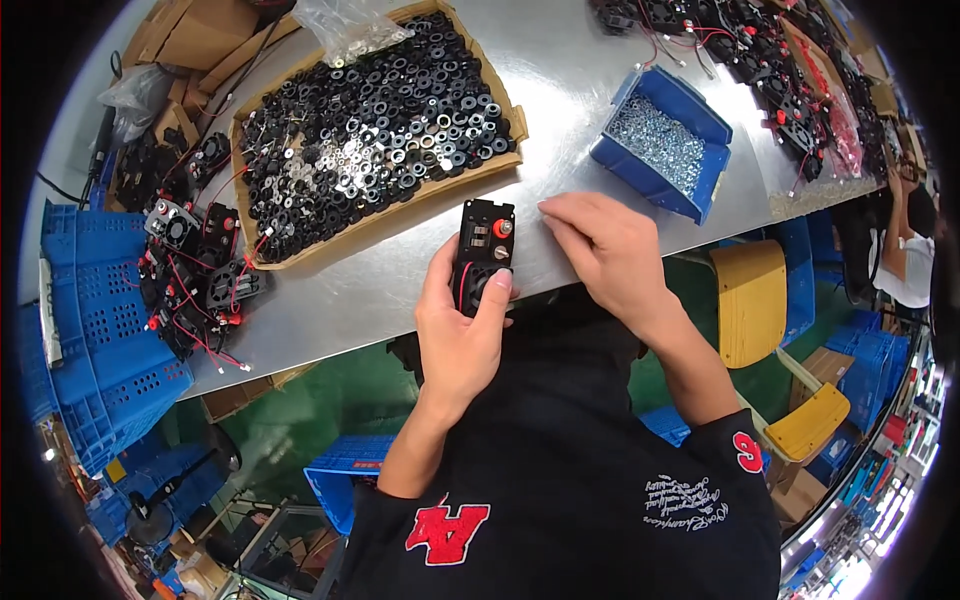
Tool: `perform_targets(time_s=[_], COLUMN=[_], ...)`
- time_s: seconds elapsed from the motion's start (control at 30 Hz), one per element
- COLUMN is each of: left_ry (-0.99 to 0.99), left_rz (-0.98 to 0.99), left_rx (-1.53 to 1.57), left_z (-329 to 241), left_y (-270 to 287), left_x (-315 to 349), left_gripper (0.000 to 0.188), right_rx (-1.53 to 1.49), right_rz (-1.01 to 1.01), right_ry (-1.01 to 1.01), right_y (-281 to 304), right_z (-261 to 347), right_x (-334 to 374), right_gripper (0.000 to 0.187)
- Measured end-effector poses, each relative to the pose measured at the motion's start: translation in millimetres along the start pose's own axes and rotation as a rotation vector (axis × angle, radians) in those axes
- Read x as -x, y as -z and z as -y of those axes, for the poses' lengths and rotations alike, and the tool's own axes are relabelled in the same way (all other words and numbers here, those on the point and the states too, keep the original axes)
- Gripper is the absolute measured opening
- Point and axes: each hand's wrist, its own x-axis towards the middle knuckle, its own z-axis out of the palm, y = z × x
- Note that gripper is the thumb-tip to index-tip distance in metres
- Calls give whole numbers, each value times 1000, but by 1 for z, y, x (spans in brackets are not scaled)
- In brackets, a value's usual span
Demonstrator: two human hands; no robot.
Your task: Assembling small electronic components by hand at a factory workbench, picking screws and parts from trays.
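Black boxy unit (pixel 487 245), red terminal on face, long axis toward 12 o'clock, over tabletop (pixel 565 120) near edge. Left hand (pixel 460 335) from 6 o'clock, grip clamped round its lower part. Right hand (pixel 622 258) at unit's 3 o'clock, apart from it; fingertips close, cannot tell whether pinching anything. From unit: cardboard tray (pixel 517 124) of black rings (pixel 400 130), 11 o'clock; blue bin (pixel 642 176) of small metal pieces (pixel 655 140), 2 o'clock.

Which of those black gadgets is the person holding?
The black gadget gripped in the left hand; the others lie piled in the left heap and right heap.
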Motion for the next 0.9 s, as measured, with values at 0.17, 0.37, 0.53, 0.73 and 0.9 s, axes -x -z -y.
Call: perform_targets(time_s=[0.17,0.37,0.53,0.73,0.9], left_ry=[20,24,43,79,65], left_rz=[-42,-53,-114,-183,-215], left_rx=[6,-40,-63,-49,-5], left_z=[-2,-4,-4,-5,-8], left_y=[4,3,-3,-4,-3], left_x=[2,4,6,12,17], left_gripper=[46,47,48,51,49], right_rx=[-123,3,71,156,364], right_rz=[42,338,446,513,730], right_ry=[-154,-57,0,-19,190], right_y=[8,24,20,23,21], right_z=[1,-9,-15,-12,-5], right_x=[-8,-31,-40,-43,-62], right_gripper=[14,13,8,7,10])
